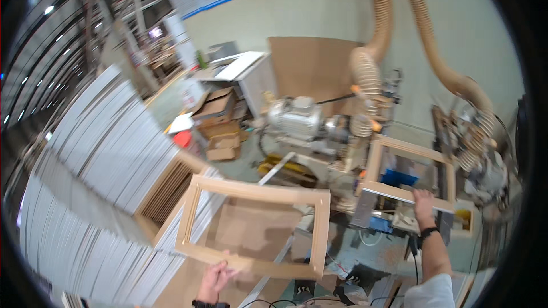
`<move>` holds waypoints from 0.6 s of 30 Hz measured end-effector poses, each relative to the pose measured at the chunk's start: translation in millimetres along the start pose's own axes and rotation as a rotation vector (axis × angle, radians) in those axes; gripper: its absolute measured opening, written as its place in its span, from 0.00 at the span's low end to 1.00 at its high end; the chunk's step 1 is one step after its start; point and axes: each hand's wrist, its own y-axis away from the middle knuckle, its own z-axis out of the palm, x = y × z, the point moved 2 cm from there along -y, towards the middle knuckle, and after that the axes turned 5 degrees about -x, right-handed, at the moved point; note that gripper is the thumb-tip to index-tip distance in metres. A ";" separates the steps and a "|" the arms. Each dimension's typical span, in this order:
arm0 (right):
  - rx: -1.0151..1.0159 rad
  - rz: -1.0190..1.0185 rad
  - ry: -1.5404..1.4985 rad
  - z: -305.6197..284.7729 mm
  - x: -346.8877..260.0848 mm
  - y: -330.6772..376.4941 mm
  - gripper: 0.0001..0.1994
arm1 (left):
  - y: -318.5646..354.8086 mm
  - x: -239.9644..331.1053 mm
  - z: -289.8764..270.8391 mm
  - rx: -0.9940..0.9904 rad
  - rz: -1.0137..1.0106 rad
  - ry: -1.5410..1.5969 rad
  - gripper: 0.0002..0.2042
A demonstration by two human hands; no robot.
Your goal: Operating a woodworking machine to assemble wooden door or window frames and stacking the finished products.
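A pale wooden frame (321, 234) with an open rectangular middle is held up in front of me, tilted. My left hand (214, 280) pinches its lower rail near the left corner, thumb and fingers closed on the wood. Farther right, a second, similar wooden frame (374, 162) lies on a machine with metal rails. My right hand (423, 208) is closed over that frame's near rail, with the arm stretched forward. A dark band circles each wrist. Part of the second frame's near rail is hidden under my right hand.
Tall stacks of white-edged panels (108, 137) fill the left side. Behind the machine stand a grey electric motor (295, 117) and ribbed dust hoses (381, 17). Cardboard boxes (220, 108) and a red bucket (184, 138) sit at the back. Cables (274, 302) run near my feet.
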 end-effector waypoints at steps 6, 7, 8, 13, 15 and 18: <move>-0.243 0.096 0.113 -28.8 -28.9 -6.5 0.21 | -60.1 49.6 -28.1 0.053 0.472 0.337 0.19; -0.259 0.099 0.057 -44.2 -53.8 -8.9 0.27 | -71.8 57.1 -40.5 0.061 0.484 0.343 0.19; -0.271 0.108 0.003 -55.6 -68.4 -11.4 0.34 | -84.4 65.1 -53.9 0.093 0.562 0.433 0.16; -0.097 -0.005 -0.124 -95.9 -96.7 25.9 0.36 | -139.1 78.5 -95.6 0.353 0.779 0.638 0.10; -0.047 0.056 -0.116 -108.6 -85.9 59.8 0.33 | -153.3 77.2 -128.1 0.473 0.851 0.640 0.12; 0.089 0.144 -0.007 -140.0 -36.8 127.7 0.29 | -166.4 84.5 -153.4 0.618 0.870 0.682 0.15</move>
